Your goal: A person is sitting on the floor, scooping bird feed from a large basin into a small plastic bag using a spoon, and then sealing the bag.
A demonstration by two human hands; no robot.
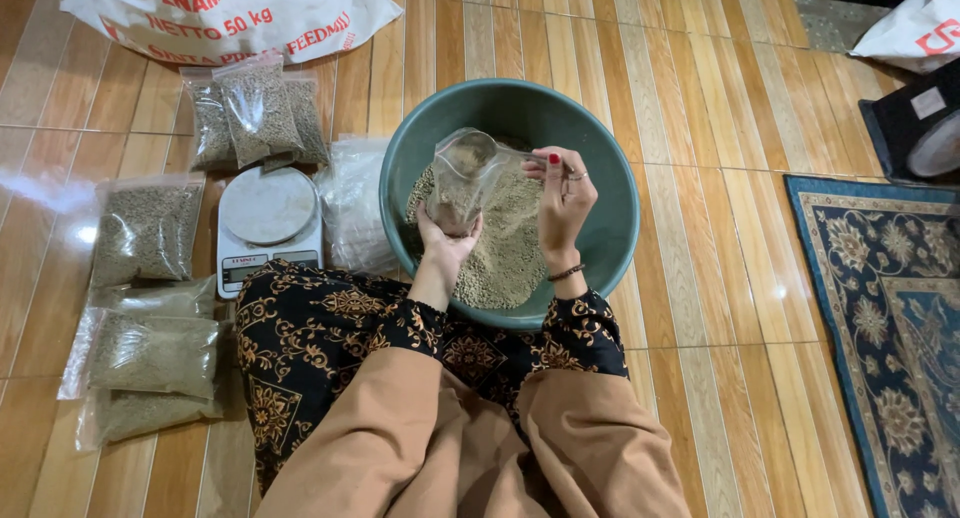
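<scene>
A clear bag (462, 183), partly filled with grain, is held upright over the green basin (610, 228). The left hand (447, 246) cups the bag's bottom from below, fingers curled around it. The right hand (562, 200) pinches a scoop (480, 156) tipped into the bag's mouth. Grain (505, 253) lies heaped in the basin. Left of the basin sits a white scale (268, 223), with filled bags (148, 233) beyond it on the floor (720, 108). A white sack (220, 13) lies behind the scale; a rug (890, 318) is right of the basin.
</scene>
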